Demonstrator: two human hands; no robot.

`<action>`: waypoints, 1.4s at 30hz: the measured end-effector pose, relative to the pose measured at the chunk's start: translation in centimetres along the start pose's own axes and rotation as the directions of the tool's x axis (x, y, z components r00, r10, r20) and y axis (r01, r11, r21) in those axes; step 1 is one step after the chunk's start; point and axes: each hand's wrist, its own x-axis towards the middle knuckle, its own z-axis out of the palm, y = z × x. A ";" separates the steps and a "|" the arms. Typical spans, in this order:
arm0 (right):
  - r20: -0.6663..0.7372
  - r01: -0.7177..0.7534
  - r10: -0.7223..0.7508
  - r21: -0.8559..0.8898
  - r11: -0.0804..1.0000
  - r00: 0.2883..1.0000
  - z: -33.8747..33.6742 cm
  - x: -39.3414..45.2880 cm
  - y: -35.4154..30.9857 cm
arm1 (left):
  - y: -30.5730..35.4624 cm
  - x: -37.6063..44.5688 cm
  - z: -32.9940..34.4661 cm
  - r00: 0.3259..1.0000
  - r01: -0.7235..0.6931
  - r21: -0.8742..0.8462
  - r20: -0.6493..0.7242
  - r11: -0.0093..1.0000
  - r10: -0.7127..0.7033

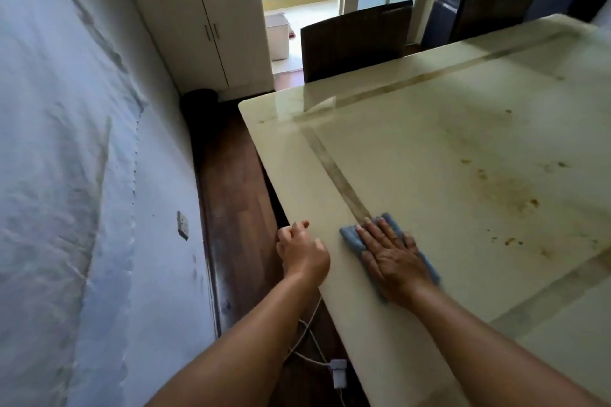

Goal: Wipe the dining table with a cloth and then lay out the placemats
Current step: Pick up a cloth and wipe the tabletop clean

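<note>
The cream dining table [429, 149] has a glossy top with a grey inlaid border strip and brown stains toward the right. A blue cloth [352, 238] lies near the table's left edge. My right hand [393, 258] presses flat on the cloth, fingers spread, covering most of it. At the table's left edge my left hand [302, 251] rests with its fingers curled loosely and nothing in it. No placemats are in view.
Two dark chairs [353, 40] [496, 3] stand at the table's far side. A white wall runs along the left, with a narrow strip of wooden floor [238, 195] between it and the table. A white cable and plug [337, 372] lie on the floor. A cabinet [205, 33] stands beyond.
</note>
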 end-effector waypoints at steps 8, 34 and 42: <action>-0.166 -0.274 0.286 0.096 0.957 0.944 -0.2 8.2 -5.1 | -0.5 6.4 0.3 0.993 0.029 -0.033 -0.110 0.999 -0.032; -0.173 -0.301 0.301 0.024 0.953 0.938 -9.9 33.5 8.2 | 11.8 22.8 5.9 0.946 -0.238 0.256 -0.155 0.937 0.283; -0.046 0.099 -0.100 -0.028 0.995 0.994 -9.5 36.5 0.2 | 12.3 23.0 6.2 0.951 -0.185 0.258 -0.196 0.948 0.239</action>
